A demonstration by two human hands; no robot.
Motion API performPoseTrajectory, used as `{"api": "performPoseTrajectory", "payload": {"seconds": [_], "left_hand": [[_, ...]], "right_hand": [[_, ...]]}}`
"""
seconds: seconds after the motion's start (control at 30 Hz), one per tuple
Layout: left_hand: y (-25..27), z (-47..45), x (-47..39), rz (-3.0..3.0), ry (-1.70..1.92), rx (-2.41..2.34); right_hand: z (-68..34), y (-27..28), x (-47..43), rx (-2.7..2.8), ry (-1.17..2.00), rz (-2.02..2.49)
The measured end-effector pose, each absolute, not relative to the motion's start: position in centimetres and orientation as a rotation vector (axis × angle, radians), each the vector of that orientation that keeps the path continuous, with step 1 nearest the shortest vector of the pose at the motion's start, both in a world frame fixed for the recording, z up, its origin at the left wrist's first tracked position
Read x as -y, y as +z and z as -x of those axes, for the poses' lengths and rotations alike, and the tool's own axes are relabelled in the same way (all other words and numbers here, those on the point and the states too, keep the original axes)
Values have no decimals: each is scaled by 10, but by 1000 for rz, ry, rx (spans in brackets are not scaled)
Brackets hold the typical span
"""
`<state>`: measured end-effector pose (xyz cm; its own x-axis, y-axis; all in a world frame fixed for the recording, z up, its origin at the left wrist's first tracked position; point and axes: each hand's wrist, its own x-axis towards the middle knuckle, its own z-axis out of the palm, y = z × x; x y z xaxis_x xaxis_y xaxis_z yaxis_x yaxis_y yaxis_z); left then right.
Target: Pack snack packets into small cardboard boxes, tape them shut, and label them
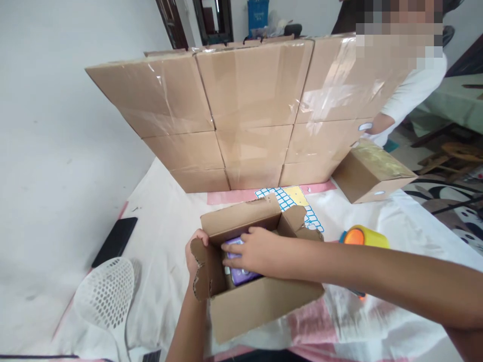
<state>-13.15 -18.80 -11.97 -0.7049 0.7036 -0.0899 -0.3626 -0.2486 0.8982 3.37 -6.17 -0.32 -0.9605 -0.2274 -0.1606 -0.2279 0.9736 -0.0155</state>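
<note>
An open cardboard box point(264, 306) sits on the cloth-covered table in front of me, its flaps folded outward. My left hand point(193, 254) grips the box at its left end, fingers curled round the wall beside a ragged side flap. Inside the box lies a purple packet point(241, 274) with white marks. My right hand point(262, 251) reaches in from the right and rests over the packet, its fingers spread across the top. The hand and forearm cover much of the packet and the box's right end.
A wall of taped cardboard cartons point(252, 90) stands behind the box. A smaller carton point(373, 173) is at right, near a person in a white sleeve point(415, 95). A yellow tape roll point(375, 237) lies right, a black flat object point(115, 242) and a white perforated scoop point(107, 291) left.
</note>
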Motion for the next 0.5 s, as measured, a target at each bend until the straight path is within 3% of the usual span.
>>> {"api": "performPoseTrajectory", "payload": {"seconds": [0.1, 0.17, 0.23, 0.27, 0.33, 0.37, 0.5], "left_hand": [[-127, 132, 193, -435, 2134, -1423], [-128, 128, 198, -439, 2179, -1452], [-125, 119, 204, -485, 2106, -1491], [-122, 114, 206, -514, 2037, -1525], [-114, 105, 208, -557, 1897, -1600], [-110, 101, 208, -563, 1846, -1628], [-99, 97, 201, -544, 1820, -1664]], "right_hand": [[-83, 21, 47, -3449, -134, 33], [-120, 19, 34, -3706, -399, -708], [-148, 0, 25, -3658, -977, -1419], [-157, -13, 24, -3538, -1362, -1530], [-164, -37, 27, -3290, -1875, -1304], [-163, -46, 32, -3230, -1912, -1066], [-146, -50, 49, -3229, -1311, -350]]}}
